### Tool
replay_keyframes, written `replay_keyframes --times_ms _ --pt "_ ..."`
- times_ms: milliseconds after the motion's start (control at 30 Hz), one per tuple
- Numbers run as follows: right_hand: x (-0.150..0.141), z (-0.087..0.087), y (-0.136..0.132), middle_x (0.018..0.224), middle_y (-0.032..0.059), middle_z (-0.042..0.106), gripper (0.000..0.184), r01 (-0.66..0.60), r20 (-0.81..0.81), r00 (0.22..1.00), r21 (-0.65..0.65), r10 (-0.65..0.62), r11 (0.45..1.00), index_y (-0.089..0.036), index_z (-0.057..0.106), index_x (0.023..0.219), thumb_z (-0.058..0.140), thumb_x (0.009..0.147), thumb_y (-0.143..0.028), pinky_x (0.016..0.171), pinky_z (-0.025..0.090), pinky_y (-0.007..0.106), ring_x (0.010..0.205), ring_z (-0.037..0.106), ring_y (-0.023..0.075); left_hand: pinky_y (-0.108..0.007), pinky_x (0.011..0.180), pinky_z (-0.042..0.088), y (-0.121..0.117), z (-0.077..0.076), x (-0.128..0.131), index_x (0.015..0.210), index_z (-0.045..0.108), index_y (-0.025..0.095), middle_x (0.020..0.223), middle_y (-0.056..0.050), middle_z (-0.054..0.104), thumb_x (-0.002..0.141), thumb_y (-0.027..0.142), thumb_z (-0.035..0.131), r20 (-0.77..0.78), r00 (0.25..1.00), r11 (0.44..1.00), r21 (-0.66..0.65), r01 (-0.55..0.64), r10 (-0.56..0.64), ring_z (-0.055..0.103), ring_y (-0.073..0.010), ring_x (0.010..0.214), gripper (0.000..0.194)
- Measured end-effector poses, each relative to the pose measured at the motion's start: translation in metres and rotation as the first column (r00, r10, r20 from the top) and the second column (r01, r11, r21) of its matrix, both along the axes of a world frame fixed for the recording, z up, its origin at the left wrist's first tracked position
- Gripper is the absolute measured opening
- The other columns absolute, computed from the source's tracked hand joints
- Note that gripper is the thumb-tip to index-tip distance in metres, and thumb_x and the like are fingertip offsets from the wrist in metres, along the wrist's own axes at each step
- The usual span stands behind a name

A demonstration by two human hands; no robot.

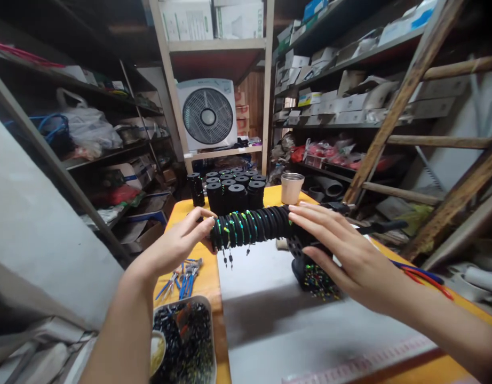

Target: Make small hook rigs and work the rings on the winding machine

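Note:
A black roll (266,226), wound with dark cords and carrying green, yellow and blue beads, lies level above the table. Short cord ends with black beads dangle from its left part. My left hand (185,232) pinches the roll's left end between thumb and fingers. Across its right end lie the stretched fingers of my right hand (342,240), the thumb apart and lower down. Behind that hand is a black holder (296,248), partly hidden. Beneath it a pile of small coloured beads (320,280) sits in a dark dish.
Several black spools (238,197) stand at the table's far edge beside a pale cup (292,188). Blue-handled pliers (189,277) and a tray of dark beads (212,320) lie at left. A white sheet (262,330) covers the yellow table (222,368). A wooden ladder (374,144) leans at right.

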State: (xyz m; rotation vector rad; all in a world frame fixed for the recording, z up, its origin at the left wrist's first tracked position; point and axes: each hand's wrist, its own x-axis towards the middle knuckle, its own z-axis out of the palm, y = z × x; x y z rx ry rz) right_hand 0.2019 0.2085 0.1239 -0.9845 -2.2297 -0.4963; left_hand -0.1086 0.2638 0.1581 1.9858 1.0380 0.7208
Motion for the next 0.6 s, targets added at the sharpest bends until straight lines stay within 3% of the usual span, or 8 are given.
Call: replay_keyframes --times_ms 133,233,367,467,600 --pt "-0.010 -0.001 0.006 0.149 0.0093 0.031 0.053 0.025 0.023 0.999 0.016 -0.025 1.000 -0.010 0.029 0.145 0.043 0.096 -0.024 0.117 0.024 0.036 0.140 0.023 0.0189 -0.042 0.081 0.049 0.009 -0.009 0.004 0.095 0.043 0.016 0.075 -0.007 0.064 0.093 0.063 0.021 -0.002 0.999 0.993 -0.103 0.052 -0.052 0.066 -0.0230 0.072 0.052" --pt "-0.013 -0.001 0.011 0.148 0.0118 0.031 0.055 0.040 0.028 0.999 0.039 -0.041 0.998 -0.007 0.028 0.145 0.043 0.096 -0.026 0.116 0.025 0.037 0.140 0.023 0.0193 -0.042 0.080 0.048 0.011 -0.009 0.006 0.096 0.046 0.015 0.083 -0.008 0.064 0.092 0.066 0.020 -0.050 0.999 0.997 -0.076 -0.020 0.017 0.066 -0.0229 0.070 0.057" --pt "-0.013 -0.004 0.017 0.146 0.0146 0.034 0.055 0.041 0.020 0.999 0.077 -0.043 0.996 -0.005 0.029 0.145 0.044 0.096 -0.026 0.115 0.028 0.039 0.139 0.026 0.0213 -0.042 0.094 0.039 0.002 0.002 0.005 0.108 0.051 0.019 0.112 -0.008 0.057 0.092 0.062 0.030 -0.099 0.979 0.975 0.149 -0.164 0.180 0.059 -0.0239 0.099 0.050" --pt "-0.014 -0.003 0.018 0.144 0.0150 0.037 0.053 0.034 0.006 0.999 0.085 -0.034 0.996 -0.005 0.032 0.143 0.044 0.096 -0.026 0.114 0.028 0.040 0.137 0.028 0.0225 -0.038 0.101 0.035 -0.007 0.011 0.003 0.122 0.049 0.024 0.125 -0.006 0.053 0.095 0.054 0.033 -0.105 0.984 0.954 0.279 -0.110 0.145 0.048 -0.0217 0.118 0.043" --pt "-0.030 0.010 0.014 0.132 0.0143 0.049 0.044 -0.008 -0.089 0.996 0.159 0.022 0.987 -0.006 0.044 0.134 0.049 0.093 -0.022 0.110 0.031 0.042 0.129 0.037 0.0240 -0.033 0.100 0.040 -0.013 0.013 0.003 0.127 0.046 0.029 0.128 -0.002 0.052 0.094 0.049 0.042 -0.132 0.990 0.969 0.246 -0.023 0.057 0.049 -0.0172 0.118 0.039"
